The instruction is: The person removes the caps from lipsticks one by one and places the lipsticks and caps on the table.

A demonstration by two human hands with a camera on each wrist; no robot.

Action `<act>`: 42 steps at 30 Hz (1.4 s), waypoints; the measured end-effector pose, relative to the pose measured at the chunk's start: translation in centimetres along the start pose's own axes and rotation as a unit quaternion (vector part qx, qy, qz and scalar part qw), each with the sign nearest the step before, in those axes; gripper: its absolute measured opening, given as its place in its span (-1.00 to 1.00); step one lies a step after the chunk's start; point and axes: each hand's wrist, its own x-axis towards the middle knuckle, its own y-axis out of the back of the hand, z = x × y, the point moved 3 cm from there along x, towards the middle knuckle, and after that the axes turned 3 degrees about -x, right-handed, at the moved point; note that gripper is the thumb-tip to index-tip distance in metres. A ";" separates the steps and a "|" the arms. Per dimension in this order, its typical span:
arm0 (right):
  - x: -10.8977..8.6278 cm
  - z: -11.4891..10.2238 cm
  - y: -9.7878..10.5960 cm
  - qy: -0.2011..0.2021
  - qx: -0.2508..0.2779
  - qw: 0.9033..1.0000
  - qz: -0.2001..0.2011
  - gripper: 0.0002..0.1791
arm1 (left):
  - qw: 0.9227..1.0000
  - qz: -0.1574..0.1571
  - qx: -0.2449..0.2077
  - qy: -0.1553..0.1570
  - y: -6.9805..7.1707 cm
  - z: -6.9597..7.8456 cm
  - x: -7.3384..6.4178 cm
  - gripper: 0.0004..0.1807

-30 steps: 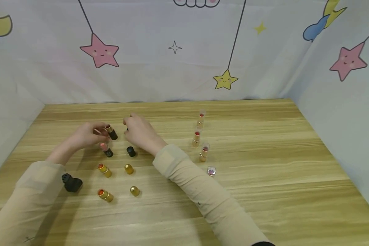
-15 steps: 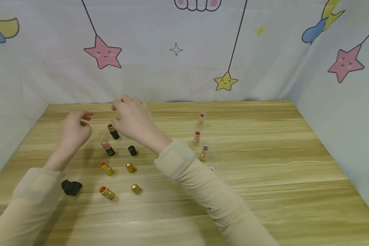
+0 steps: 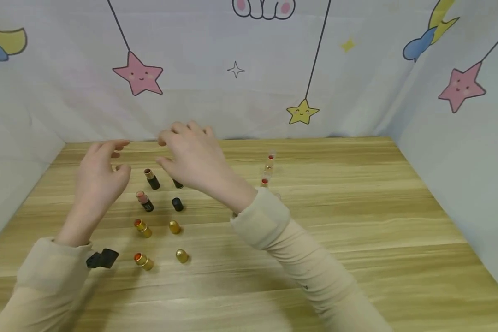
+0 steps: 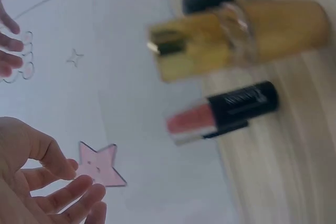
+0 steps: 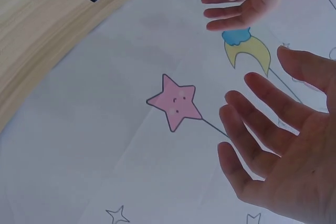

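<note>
My left hand [image 3: 101, 177] is raised on the left with relaxed, spread fingers and nothing in them. Above the back of the table my right hand [image 3: 197, 159] is also empty, its fingers loosely bent. Between and below them, a black-and-gold lipstick [image 3: 151, 179] stands uncapped. In front of it come a pink lipstick [image 3: 144, 201] in a black case and two gold lipsticks, a farther one [image 3: 143, 228] and a nearer one [image 3: 143, 261]. Beside this row stand a black cap [image 3: 177, 204] and two gold caps [image 3: 174, 227]. Another black cap [image 3: 177, 183] is partly hidden by my right hand.
Gold lipsticks with clear tops [image 3: 269, 163] stand right of centre, some hidden behind my right arm. A small black object [image 3: 103, 258] shows beside my left sleeve. White cloth [image 3: 216, 106] printed with stars hangs behind the wooden table [image 3: 357, 207].
My left hand has left the black-and-gold lipstick and risen back and leftward. My right hand has lifted away from the far black cap. The lipsticks and caps stay in place.
</note>
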 end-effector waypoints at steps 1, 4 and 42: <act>-0.3 0.3 0.2 0.001 0.002 1.000 -0.002 -0.61 | 1.000 0.001 -0.001 -0.004 0.1 0.5 -0.2 -0.42; -1.0 1.3 0.8 -0.001 0.016 1.000 -0.007 -0.60 | 1.000 0.003 -0.008 -0.018 0.3 1.9 -0.6 -0.42; -6.0 13.4 -0.7 -0.103 0.124 0.987 0.004 -0.64 | 0.974 -0.167 -0.076 -0.131 -6.0 10.5 -0.1 -0.58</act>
